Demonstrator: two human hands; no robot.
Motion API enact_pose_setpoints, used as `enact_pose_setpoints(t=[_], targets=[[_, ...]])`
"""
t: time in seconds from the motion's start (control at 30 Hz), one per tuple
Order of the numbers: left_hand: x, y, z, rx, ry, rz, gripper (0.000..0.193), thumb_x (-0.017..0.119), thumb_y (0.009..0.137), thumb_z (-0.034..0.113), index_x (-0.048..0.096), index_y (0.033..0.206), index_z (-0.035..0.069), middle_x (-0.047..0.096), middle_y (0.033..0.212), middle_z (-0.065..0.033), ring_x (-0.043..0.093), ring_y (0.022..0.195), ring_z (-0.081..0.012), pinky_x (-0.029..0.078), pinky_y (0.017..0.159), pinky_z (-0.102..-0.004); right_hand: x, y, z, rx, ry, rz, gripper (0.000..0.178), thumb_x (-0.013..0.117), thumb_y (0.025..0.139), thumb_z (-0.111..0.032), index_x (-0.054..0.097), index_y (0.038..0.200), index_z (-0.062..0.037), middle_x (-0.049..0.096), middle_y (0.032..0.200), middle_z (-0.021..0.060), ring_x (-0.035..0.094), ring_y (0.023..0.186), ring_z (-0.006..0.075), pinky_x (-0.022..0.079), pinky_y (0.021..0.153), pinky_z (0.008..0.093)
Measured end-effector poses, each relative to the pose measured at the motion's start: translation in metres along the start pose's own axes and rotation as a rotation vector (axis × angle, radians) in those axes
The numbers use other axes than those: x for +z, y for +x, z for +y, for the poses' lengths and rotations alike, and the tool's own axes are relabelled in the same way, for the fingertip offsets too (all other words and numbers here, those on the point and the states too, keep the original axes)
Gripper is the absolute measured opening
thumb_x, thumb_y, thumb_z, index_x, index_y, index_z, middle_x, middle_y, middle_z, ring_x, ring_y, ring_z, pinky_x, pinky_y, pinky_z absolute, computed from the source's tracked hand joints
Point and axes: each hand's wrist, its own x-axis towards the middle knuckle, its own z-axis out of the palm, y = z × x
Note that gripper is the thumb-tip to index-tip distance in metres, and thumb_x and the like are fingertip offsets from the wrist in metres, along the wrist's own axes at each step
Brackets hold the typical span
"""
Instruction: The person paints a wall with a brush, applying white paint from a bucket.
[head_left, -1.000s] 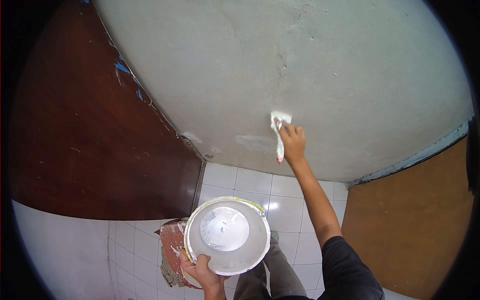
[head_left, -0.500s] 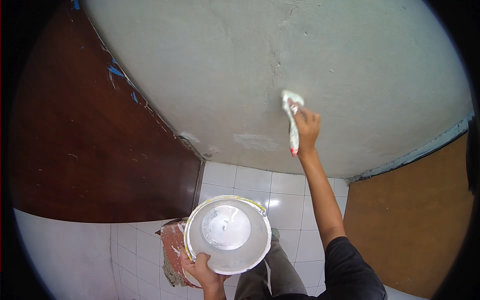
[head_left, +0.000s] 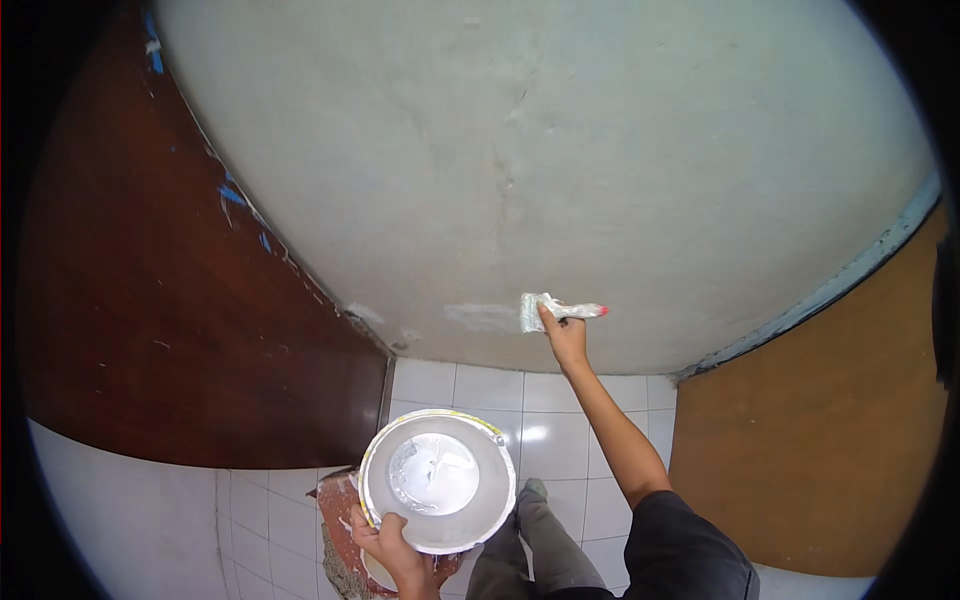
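Note:
My right hand (head_left: 568,340) is closed round a paintbrush (head_left: 578,311) with a white-smeared, red-tipped handle. The brush lies nearly level, its white bristle end to the left, close to the lower part of the pale grey wall (head_left: 620,180); whether the bristles touch it I cannot tell. A whitish patch (head_left: 478,317) marks the wall just left of the bristles. Low in front of me, my left hand (head_left: 392,545) grips the near left rim of a translucent plastic bucket (head_left: 490,500). White paint (head_left: 435,475) covers the bucket's bottom.
A dark brown wooden panel (head_left: 220,330) stands at left and a lighter brown one (head_left: 800,420) at right. Under the bucket is a paint-spattered reddish surface (head_left: 340,510) with a fuzzy cloth-like thing (head_left: 340,570). White tiles (head_left: 555,440) cover the floor round my legs.
My right hand has moved down and left along the wall, turning the brush from upright to nearly level. The bucket, still in my left hand, sits slightly lower and further left in view.

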Motion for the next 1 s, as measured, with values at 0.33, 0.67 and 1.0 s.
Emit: enact_pose_setpoints(t=[0.33, 0.67, 1.0], targets=[[0.024, -0.011, 0.047, 0.074, -0.031, -0.265, 0.025, 0.045, 0.067, -0.004, 0.052, 0.090, -0.001, 0.061, 0.089, -0.0097, 0.059, 0.075, -0.0152, 0.050, 0.073, -0.0258, -0.063, -0.107, -0.266, 0.259, 0.702, -0.237, 0.042, 0.062, 0.100, -0.029, 0.055, 0.131, -0.0028, 0.064, 0.124, 0.0069, 0.062, 0.109, 0.0156, 0.051, 0.088, 0.0334], [0.042, -0.033, 0.081, 0.112, -0.231, -0.322, 0.017, 0.048, 0.068, -0.010, 0.042, 0.072, 0.005, 0.051, 0.074, -0.0010, 0.046, 0.067, -0.0069, 0.043, 0.063, -0.0230, -0.084, -0.160, -0.405, -0.013, 0.537, -0.269, 0.037, 0.069, 0.095, -0.017, 0.058, 0.125, 0.0016, 0.066, 0.119, 0.0080, 0.066, 0.104, 0.0167, 0.054, 0.089, 0.0308], [0.047, -0.027, 0.082, 0.121, -0.260, -0.398, 0.015, 0.048, 0.065, -0.007, 0.047, 0.075, 0.004, 0.056, 0.075, -0.0041, 0.050, 0.063, -0.0096, 0.043, 0.060, -0.0242, -0.074, -0.091, -0.590, -1.215, -0.547, -0.012, 0.021, 0.075, 0.090, -0.017, 0.074, 0.107, -0.0032, 0.068, 0.094, 0.0075, 0.064, 0.081, 0.0177, 0.052, 0.071, 0.0311]])
